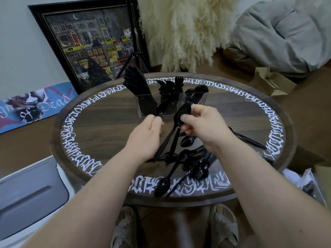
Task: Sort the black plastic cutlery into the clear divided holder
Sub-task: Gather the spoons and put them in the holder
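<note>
A: Mid-sort here, and both hands are busy. The right hand pinches a black spoon just under its bowl, bowl up, handle hanging down toward the table.

B: And the left hand has its fingers curled round a second spoon, bowl pointing at the holder. 1 spoon each, by my count, though the handles cross between the palms and I can't rule out a third piece in there.

A: The clear divided holder stands just beyond the fingertips, at the far side of the table. Knives fan out of the left compartment, forks fill the middle, spoons sit on the right.

B: So my read is the spoon step: these 2 belong in the right compartment. The next move calls for a short reach forward and right, handles first, over the front wall.

A: Tidy work needed, since that section looks fairly full already.

B: Plenty left, too. The loose pile of cutlery lies on the table below the right wrist, near the person, mostly spoons as far as I can tell.
</note>
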`<action>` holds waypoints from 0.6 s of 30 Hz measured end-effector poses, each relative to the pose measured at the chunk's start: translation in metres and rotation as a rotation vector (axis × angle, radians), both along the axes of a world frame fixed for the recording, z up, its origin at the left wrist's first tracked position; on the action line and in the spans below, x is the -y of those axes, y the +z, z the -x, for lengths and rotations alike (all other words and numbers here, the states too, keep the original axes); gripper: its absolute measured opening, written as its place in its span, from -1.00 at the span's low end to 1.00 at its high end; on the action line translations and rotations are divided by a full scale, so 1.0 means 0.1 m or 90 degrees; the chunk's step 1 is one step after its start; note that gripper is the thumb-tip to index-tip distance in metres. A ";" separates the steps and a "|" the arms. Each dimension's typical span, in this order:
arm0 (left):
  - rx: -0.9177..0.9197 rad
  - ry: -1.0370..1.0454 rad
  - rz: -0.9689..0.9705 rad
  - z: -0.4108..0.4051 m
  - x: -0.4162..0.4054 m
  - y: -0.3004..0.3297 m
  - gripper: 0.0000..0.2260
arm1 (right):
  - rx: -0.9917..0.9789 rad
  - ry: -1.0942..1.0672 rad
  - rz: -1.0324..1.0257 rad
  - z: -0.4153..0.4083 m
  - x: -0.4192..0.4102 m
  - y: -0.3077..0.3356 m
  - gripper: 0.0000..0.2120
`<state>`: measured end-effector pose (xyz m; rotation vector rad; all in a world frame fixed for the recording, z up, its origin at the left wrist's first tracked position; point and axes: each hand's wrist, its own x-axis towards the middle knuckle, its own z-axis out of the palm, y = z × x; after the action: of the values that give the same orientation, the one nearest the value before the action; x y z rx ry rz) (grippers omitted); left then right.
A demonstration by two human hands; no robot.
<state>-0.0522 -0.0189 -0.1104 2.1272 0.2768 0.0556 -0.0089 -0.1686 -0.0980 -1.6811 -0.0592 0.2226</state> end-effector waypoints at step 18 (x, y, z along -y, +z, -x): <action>-0.018 -0.210 -0.021 0.07 0.03 -0.05 -0.69 | 0.092 -0.024 0.110 0.05 -0.11 -0.06 -0.67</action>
<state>-0.0588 -0.0219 -0.1156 2.1811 -0.0607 -0.1638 -0.0139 -0.1573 -0.1039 -1.8668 -0.1191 0.0799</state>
